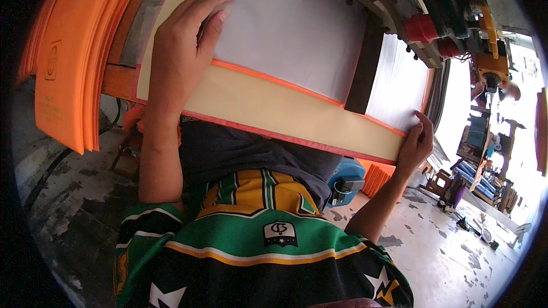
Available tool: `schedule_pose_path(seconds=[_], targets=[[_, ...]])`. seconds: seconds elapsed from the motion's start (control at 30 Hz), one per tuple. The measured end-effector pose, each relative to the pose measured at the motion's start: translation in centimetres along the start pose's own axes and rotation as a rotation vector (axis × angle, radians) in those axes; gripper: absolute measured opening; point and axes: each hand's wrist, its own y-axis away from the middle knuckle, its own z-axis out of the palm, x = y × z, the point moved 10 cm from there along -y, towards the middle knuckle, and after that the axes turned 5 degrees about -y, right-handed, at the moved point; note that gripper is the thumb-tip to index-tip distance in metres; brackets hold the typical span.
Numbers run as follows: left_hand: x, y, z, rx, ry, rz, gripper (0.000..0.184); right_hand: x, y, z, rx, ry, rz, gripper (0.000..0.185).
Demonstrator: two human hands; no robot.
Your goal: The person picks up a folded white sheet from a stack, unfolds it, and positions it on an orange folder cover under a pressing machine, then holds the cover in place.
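Note:
A white sheet with orange edges point(285, 34) lies on a cream board with a red rim point(274, 108). My left hand point(185, 51) is closed at the sheet's left side, its thumb and index finger close together at the orange edge. At the board's right end, my right hand point(418, 142) has its bent fingers closed on the sheet's near right corner. What lies under the fingertips is partly hidden. A dark strip point(365, 68) crosses the white sheet between the two hands.
A dark metal machine part point(382, 11) hangs over the sheet's far side. A stack of printed orange folders point(65, 80) hangs at the left. Below the board are a blue device point(345, 182) and more orange pieces point(379, 178). Tools and materials stand at the far right.

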Motion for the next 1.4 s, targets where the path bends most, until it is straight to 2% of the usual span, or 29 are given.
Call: schedule_pose_path(seconds=[0.37,0.47,0.67,0.73,0.87,0.93,1.23,1.4], targets=[[0.1,-0.05,-0.02,-0.006,0.001,-0.018,0.028,-0.04,-0.03,-0.22,0.025,-0.065,-0.023,0.027],[0.09,0.06,0.15,-0.007,0.009,-0.022,0.029,0.71,0.07,-0.08,-0.006,-0.059,0.04,0.027],[0.22,0.15,0.1,-0.01,-0.004,-0.016,0.028,0.81,0.05,-0.06,0.008,-0.037,-0.011,0.028],[-0.19,0.11,0.37,-0.073,-0.007,-0.089,0.029,0.82,0.06,-0.13,0.018,-0.011,-0.026,0.028],[-0.35,0.2,0.56,-0.059,0.001,-0.073,0.029,0.78,0.12,-0.05,-0.01,-0.009,0.042,0.029],[-0.16,0.21,0.44,-0.028,0.014,-0.038,0.028,0.51,0.01,-0.06,0.012,0.025,-0.021,0.028],[0.06,0.26,0.61,-0.002,-0.004,0.016,0.028,0.16,0.08,-0.06,0.002,0.037,-0.022,0.028],[-0.01,0.3,0.72,-0.021,-0.001,-0.02,0.029,0.05,0.07,-0.08,0.014,0.047,-0.038,0.028]])
